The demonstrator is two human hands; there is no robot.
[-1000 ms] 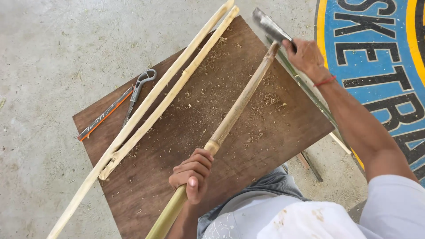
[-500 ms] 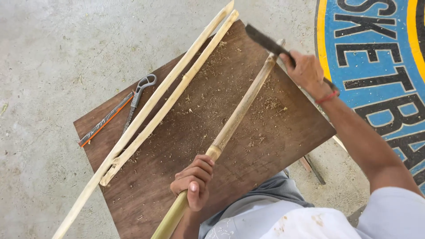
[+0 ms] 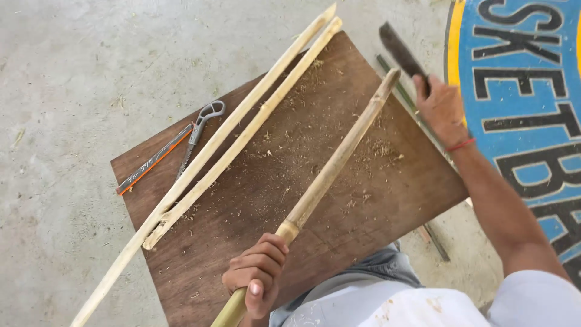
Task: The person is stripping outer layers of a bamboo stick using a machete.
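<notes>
Two hands are at work over a brown plywood board (image 3: 254, 200) lying on the concrete floor (image 3: 72, 72). The left hand (image 3: 257, 280) is curled tight around the lower, greener end of a bamboo pole (image 3: 331, 172), thumb nail up, near the board's 6 o'clock edge. From that grip the pole runs toward 1 o'clock, its cut far tip lying just over the board's upper right edge. The right hand (image 3: 443, 109) is closed around the handle of a dark-bladed chopping knife (image 3: 400, 51), raised beyond the pole's tip at about 2 o'clock, blade pointing up and left; blade and pole are apart. A red cord circles that wrist.

Further out, two split bamboo strips (image 3: 242, 136) lie side by side across the board from 7 to 1 o'clock. At 10 o'clock rest grey pliers (image 3: 200, 127) and a thin orange-and-black tool (image 3: 154, 160), which I cannot identify more closely. Shavings speckle the wood. A blue and yellow painted floor marking (image 3: 526, 79) fills the 3 o'clock corner.

Judging the risks: a blow landing off the narrow tip could glance down the round pole toward the gripping fingers, and the pole could roll, since only one hand steadies it.
</notes>
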